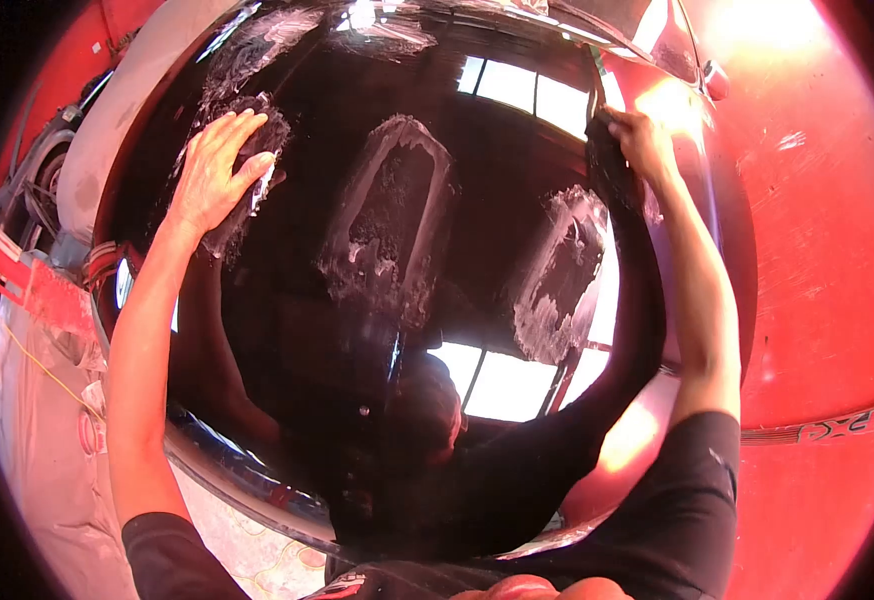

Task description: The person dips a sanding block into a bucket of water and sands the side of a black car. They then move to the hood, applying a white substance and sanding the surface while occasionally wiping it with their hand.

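The right hand (643,140) clenches a dark cloth (609,158) against the glossy black car panel (357,330). Left of it lie white polish smears (392,215); farther left, the left hand (215,170) rests flat, fingers spread, grasping nothing.

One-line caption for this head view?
Left hand flat on a glossy black car panel smeared with whitish polish patches; right hand presses a dark pad at its edge.

The dark pad (605,150) under the right hand (642,140) is mostly hidden by its fingers; the black panel (377,420) runs beyond the top edge, past both hands, its near rim behind dark sleeves
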`<state>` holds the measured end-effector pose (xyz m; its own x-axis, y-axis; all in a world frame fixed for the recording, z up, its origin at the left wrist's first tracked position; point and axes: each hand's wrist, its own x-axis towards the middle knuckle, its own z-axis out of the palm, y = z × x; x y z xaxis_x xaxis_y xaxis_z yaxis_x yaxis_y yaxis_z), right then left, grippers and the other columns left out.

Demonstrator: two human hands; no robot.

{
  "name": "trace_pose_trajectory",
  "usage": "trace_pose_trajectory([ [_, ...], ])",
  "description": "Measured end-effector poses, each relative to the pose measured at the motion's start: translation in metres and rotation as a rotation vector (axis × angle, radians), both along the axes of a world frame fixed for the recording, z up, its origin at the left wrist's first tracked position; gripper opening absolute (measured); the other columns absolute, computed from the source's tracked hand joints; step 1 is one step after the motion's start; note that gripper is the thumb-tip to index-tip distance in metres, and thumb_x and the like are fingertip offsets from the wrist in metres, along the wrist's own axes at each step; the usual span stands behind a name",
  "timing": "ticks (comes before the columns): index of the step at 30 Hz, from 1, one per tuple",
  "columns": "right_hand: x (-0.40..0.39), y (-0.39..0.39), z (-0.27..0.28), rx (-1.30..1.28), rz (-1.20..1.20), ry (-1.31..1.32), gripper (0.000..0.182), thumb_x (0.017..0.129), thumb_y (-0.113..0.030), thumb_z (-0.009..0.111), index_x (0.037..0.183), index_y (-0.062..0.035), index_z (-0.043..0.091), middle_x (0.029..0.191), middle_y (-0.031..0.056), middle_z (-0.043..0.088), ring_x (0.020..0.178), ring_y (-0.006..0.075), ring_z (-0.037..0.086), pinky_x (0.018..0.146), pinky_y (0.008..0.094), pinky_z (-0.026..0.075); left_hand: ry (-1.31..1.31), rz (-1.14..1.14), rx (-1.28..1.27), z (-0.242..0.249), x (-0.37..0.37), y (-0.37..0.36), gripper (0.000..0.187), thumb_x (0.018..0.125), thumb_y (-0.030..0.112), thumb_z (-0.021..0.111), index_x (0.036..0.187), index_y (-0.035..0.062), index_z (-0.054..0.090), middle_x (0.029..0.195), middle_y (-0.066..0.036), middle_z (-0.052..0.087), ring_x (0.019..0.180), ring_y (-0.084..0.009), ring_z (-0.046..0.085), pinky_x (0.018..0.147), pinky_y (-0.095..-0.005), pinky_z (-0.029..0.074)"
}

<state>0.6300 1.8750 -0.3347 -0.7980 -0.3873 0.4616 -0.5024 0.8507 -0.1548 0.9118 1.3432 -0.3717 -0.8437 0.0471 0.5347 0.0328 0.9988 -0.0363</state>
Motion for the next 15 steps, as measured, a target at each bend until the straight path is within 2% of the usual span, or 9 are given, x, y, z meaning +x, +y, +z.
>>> trace_pose_trajectory([
  [2, -0.024, -0.009, -0.001, -0.028, -0.093, 0.016, 0.031, 0.092, -0.018, 0.067, 0.122, -0.0149, 0.075, 0.107, 0.0193, 0.074, 0.097, 0.0366, 0.072, 0.090, 0.0453, 0.055, 0.001, 0.009, -0.010, 0.002, 0.001, 0.002, 0.069, 0.097, 0.060, 0.052, 0.144, 0.0096, 0.056, 0.150, -0.016, 0.052, 0.146, -0.0335, 0.039, 0.120, -0.0476, 0.026],
  [5, 0.018, -0.006, -0.003, 0.017, -0.010, 0.064, 0.031, 0.091, -0.015, 0.067, 0.121, -0.0158, 0.075, 0.105, 0.0192, 0.074, 0.095, 0.0379, 0.072, 0.089, 0.0453, 0.055, 0.000, 0.002, -0.023, 0.000, 0.001, 0.000, 0.067, 0.098, 0.059, 0.052, 0.145, 0.0106, 0.055, 0.151, -0.016, 0.052, 0.146, -0.0333, 0.039, 0.120, -0.0472, 0.025],
  [6, 0.040, 0.003, -0.008, 0.018, 0.137, 0.125, 0.030, 0.091, -0.014, 0.067, 0.120, -0.0158, 0.076, 0.106, 0.0192, 0.074, 0.096, 0.0388, 0.072, 0.089, 0.0458, 0.055, 0.006, -0.009, -0.027, 0.002, -0.001, -0.001, 0.067, 0.098, 0.058, 0.052, 0.145, 0.0110, 0.055, 0.151, -0.016, 0.051, 0.146, -0.0332, 0.039, 0.120, -0.0471, 0.025],
  [8, 0.092, 0.010, -0.007, 0.040, 0.275, 0.111, 0.031, 0.091, -0.014, 0.068, 0.120, -0.0160, 0.076, 0.107, 0.0187, 0.074, 0.097, 0.0379, 0.071, 0.089, 0.0462, 0.055, 0.011, -0.023, -0.028, -0.001, 0.000, -0.001, 0.066, 0.098, 0.058, 0.052, 0.146, 0.0116, 0.055, 0.152, -0.016, 0.051, 0.146, -0.0332, 0.039, 0.120, -0.0470, 0.025],
  [11, 0.089, 0.012, -0.009, -0.048, 0.289, 0.042, 0.031, 0.092, -0.016, 0.067, 0.122, -0.0165, 0.075, 0.110, 0.0185, 0.073, 0.098, 0.0372, 0.071, 0.090, 0.0462, 0.055, 0.009, -0.027, -0.014, -0.004, -0.005, -0.003, 0.066, 0.098, 0.057, 0.052, 0.146, 0.0119, 0.055, 0.152, -0.015, 0.051, 0.146, -0.0328, 0.039, 0.120, -0.0469, 0.025],
  [15, 0.001, -0.009, -0.001, -0.026, -0.013, -0.040, 0.031, 0.094, -0.017, 0.066, 0.124, -0.0179, 0.074, 0.109, 0.0183, 0.074, 0.098, 0.0366, 0.072, 0.091, 0.0453, 0.055, -0.009, 0.001, -0.022, -0.002, -0.001, -0.002, 0.066, 0.099, 0.058, 0.052, 0.146, 0.0120, 0.055, 0.152, -0.015, 0.051, 0.146, -0.0326, 0.039, 0.120, -0.0469, 0.025],
])
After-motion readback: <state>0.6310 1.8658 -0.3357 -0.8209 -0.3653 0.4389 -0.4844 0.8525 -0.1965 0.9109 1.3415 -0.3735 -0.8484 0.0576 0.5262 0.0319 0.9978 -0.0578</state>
